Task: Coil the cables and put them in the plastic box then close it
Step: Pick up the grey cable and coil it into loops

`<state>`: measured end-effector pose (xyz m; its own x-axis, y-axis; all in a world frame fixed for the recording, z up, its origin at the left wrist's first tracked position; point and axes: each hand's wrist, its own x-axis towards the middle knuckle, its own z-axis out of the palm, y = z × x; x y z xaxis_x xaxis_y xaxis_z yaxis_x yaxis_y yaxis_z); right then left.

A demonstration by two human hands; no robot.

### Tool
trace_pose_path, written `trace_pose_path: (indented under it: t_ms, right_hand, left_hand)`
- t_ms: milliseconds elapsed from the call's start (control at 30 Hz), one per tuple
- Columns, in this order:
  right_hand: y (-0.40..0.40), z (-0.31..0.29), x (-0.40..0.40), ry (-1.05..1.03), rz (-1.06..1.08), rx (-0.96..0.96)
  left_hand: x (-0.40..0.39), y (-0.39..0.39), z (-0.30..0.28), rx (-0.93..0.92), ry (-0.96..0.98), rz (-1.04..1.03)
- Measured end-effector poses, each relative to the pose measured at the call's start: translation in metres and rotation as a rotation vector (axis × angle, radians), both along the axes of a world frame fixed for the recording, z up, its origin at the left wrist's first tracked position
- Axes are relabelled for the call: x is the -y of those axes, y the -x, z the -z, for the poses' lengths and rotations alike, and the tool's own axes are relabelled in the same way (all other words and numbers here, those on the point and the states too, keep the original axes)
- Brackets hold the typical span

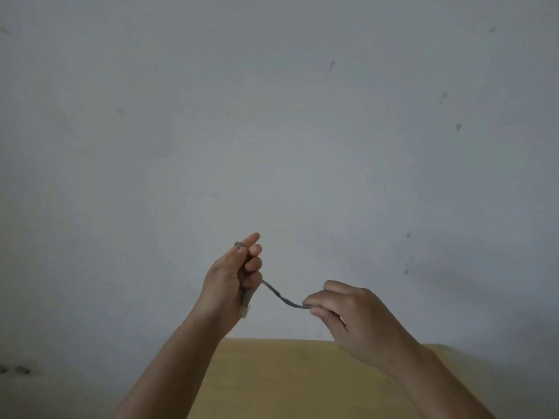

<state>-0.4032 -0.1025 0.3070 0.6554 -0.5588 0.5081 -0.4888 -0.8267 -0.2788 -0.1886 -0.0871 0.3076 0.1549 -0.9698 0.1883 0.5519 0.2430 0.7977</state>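
Observation:
A thin grey cable (pixel 276 293) hangs in a short sagging span between both hands, held up in front of a pale wall. My left hand (pixel 231 278) grips it with the fingers curled, index finger pointing up; a loop shows above the fingers and a cable end sticks out below the palm near the wrist. My right hand (pixel 348 313) pinches the other side of the span between thumb and fingertips. The plastic box is not in view.
The far edge of a light wooden table (pixel 281 376) shows at the bottom, below and between my forearms. A marked grey-white wall (pixel 272 116) fills most of the view. A dark object (pixel 15 370) sits at the lower left edge.

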Motion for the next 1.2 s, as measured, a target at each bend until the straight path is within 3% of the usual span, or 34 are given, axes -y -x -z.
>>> trace_pose_path:
  t_ms: [100,233,300,400,533,667,833,933,1000,1100,1200]
  right_hand:
    - [-0.004,-0.005,-0.001,-0.031,-0.079,-0.047]
    - [-0.015,-0.026,0.004,-0.035,-0.157,0.004]
    - [-0.016,-0.033,0.013,-0.067,-0.181,0.090]
    - [-0.011,-0.038,0.028,-0.251,-0.165,0.243]
    - [-0.008,-0.030,0.043,-0.484,-0.193,0.483]
    - [-0.021,-0.016,0.044,-0.584,-0.158,0.614]
    - [-0.042,0.016,0.029,-0.462,-0.031,0.493]
    - [-0.042,0.032,0.020,-0.348,0.052,0.207]
    - [-0.043,0.032,0.011,-0.316,0.047,-0.009]
    - [-0.043,0.016,-0.002,-0.323,-0.029,-0.148]
    - [-0.043,-0.008,-0.004,-0.282,-0.046,-0.217]
  left_hand:
    - [0.001,0.003,-0.002,0.226,-0.005,-0.074]
    - [-0.008,0.023,0.013,0.850,0.094,-0.104]
    - [-0.017,0.032,0.017,0.947,0.145,-0.033]
    - [-0.028,0.039,0.020,0.871,0.215,0.036]
    - [-0.031,0.046,0.020,0.569,0.218,0.183]
    - [-0.023,0.045,0.011,0.385,0.228,0.254]
    - [-0.005,0.029,0.001,0.162,0.230,0.192]
    - [0.006,0.016,-0.004,-0.005,0.222,0.052]
    - [0.014,0.006,-0.006,0.055,0.189,-0.115]
    - [0.020,0.004,0.000,0.403,0.158,-0.377]
    - [0.020,0.011,0.017,0.602,0.154,-0.388]
